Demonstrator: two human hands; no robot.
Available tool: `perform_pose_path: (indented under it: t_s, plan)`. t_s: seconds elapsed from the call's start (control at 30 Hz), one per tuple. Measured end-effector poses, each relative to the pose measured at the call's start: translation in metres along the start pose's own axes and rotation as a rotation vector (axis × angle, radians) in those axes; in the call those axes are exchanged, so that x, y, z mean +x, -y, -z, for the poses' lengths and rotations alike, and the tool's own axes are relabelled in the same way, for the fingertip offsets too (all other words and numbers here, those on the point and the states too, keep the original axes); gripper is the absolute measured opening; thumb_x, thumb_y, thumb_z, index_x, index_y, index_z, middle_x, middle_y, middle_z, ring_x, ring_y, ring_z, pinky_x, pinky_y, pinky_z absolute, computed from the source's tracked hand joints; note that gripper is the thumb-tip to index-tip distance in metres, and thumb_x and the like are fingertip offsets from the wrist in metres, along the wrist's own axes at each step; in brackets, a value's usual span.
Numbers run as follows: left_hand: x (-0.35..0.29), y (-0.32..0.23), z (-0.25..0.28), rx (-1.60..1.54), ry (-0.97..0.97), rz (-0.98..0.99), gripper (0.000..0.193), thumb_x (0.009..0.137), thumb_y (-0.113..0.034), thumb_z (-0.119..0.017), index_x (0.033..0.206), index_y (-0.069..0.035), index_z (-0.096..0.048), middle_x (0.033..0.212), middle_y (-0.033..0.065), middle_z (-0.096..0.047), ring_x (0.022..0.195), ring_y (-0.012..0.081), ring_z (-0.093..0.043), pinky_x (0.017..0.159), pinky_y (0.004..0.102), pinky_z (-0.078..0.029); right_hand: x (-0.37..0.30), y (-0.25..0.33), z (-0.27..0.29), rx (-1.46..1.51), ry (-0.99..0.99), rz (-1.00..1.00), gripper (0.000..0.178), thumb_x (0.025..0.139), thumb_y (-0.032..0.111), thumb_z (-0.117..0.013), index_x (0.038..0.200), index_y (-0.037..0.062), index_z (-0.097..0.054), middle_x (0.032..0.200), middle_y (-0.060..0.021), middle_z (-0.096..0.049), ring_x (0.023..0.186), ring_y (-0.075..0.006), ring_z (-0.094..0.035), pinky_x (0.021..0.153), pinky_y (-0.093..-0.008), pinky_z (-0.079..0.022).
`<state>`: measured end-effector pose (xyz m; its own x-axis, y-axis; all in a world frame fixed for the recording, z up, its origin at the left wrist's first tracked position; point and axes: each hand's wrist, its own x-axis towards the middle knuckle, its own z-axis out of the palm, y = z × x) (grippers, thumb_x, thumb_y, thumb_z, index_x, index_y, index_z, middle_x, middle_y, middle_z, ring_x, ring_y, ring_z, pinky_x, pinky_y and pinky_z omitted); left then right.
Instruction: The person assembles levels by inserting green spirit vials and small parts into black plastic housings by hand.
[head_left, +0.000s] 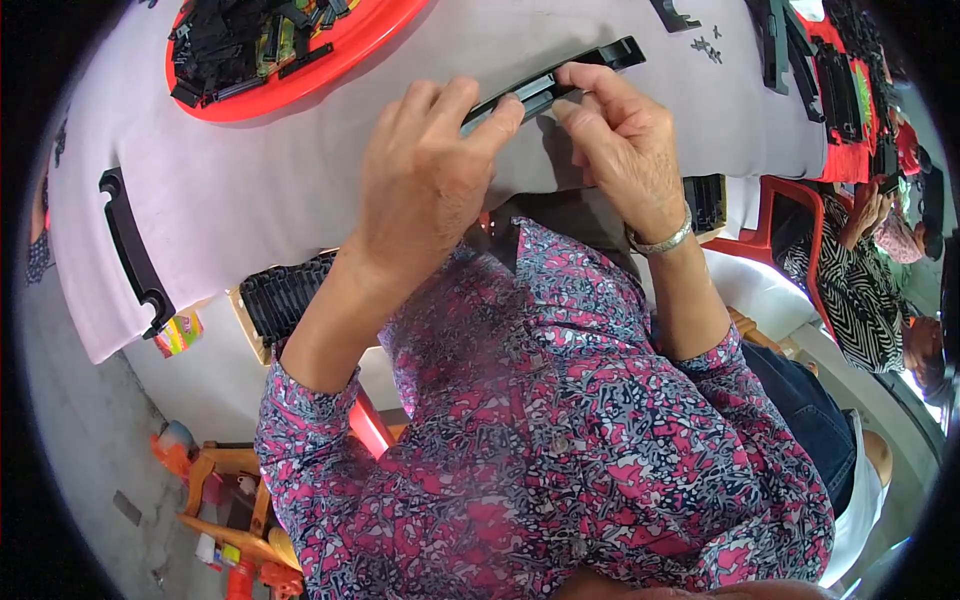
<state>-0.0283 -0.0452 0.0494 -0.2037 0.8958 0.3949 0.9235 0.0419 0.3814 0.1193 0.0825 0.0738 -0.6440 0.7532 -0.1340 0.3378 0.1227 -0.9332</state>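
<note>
A long black plastic strip with a notched, hooked end is between my hands, slanting up to the right above the cloth-covered table. My left hand is closed round its lower left part, the thumb pressing along the edge; that end is mostly hidden behind the fingers. My right hand, a metal watch band at its wrist, has thumb and forefinger pinched at the strip's middle. Whether a small piece sits between those fingertips cannot be made out. Several tiny dark pieces are scattered on the cloth beyond my right hand.
A red tray heaped with black plastic parts stands at the far left. Another notched black strip lies near the left edge. Below the table edge is a box of black strips. More parts, a red chair and other people are at right.
</note>
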Motion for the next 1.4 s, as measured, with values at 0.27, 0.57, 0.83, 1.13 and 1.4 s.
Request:
perform_pose_path:
  t_s: [0.27,0.57,0.83,1.13,1.4]
  plan:
    - [0.012,0.012,0.003,-0.078,0.069,-0.085,0.042,0.078,-0.005,-0.068,0.118,-0.016,-0.071,0.095,0.0086,-0.054,0.089,0.0288,-0.058,0.075,0.0419,-0.05,-0.001,-0.004,0.003,0.037,0.077,0.035,0.03,0.086,0.005,-0.068,0.113,-0.0078,-0.062,0.062,0.0012,-0.052,0.058,-0.0048,-0.049,0.053,-0.0258,-0.046]
    - [0.02,0.025,0.006,-0.174,0.16,-0.17,0.05,0.077,-0.003,-0.066,0.125,-0.015,-0.067,0.106,0.0107,-0.056,0.097,0.0304,-0.06,0.081,0.0424,-0.05,0.0,-0.011,-0.001,0.022,0.056,0.069,0.032,0.083,0.007,-0.07,0.111,-0.0075,-0.062,0.058,-0.0027,-0.051,0.055,-0.0064,-0.048,0.052,-0.0286,-0.046]
    - [0.019,0.018,0.003,-0.157,0.076,-0.124,0.048,0.076,-0.004,-0.063,0.121,-0.019,-0.071,0.101,0.0083,-0.056,0.093,0.0283,-0.058,0.075,0.042,-0.046,0.002,-0.012,-0.003,-0.089,0.049,0.138,0.032,0.083,0.009,-0.07,0.111,-0.0058,-0.063,0.058,-0.0074,-0.053,0.053,-0.0104,-0.051,0.052,-0.0312,-0.046]
    - [0.016,0.016,0.0,-0.129,0.048,-0.103,0.045,0.074,-0.003,-0.065,0.116,-0.015,-0.072,0.098,0.0096,-0.055,0.092,0.0289,-0.056,0.073,0.042,-0.045,0.029,-0.001,0.029,-0.403,-0.096,0.427,0.015,0.084,0.005,-0.07,0.098,0.0048,-0.069,0.062,0.0004,-0.05,0.056,-0.0086,-0.046,0.054,-0.027,-0.043]
    - [0.014,0.017,-0.003,-0.134,0.022,-0.106,0.045,0.074,-0.003,-0.065,0.117,-0.016,-0.071,0.1,0.0105,-0.056,0.093,0.0298,-0.056,0.074,0.0425,-0.046,0.099,0.04,0.042,-0.678,0.695,0.683,0.009,0.076,0.001,-0.068,0.08,0.0021,-0.061,0.075,-0.0139,-0.058,0.071,-0.0338,-0.061,0.064,-0.0426,-0.047]
